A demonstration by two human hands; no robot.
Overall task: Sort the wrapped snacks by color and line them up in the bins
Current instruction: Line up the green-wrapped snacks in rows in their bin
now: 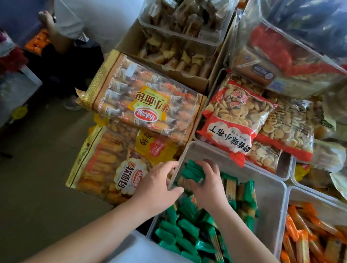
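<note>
At the far end of the clear bin (270, 201), the right hand (209, 181) curls its fingers (195, 184) round a stack of green snacks (191, 170); the left hand (156, 186) grips the bin's left rim.

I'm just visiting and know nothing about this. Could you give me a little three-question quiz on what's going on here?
1. True or false: the right hand holds a bunch of green snacks.
2. The orange snacks lie on which side of the green ones? A left, B right, C behind.
3. What does the left hand grip?
Key: 1 true; 2 B; 3 the rim of the clear bin.
</note>
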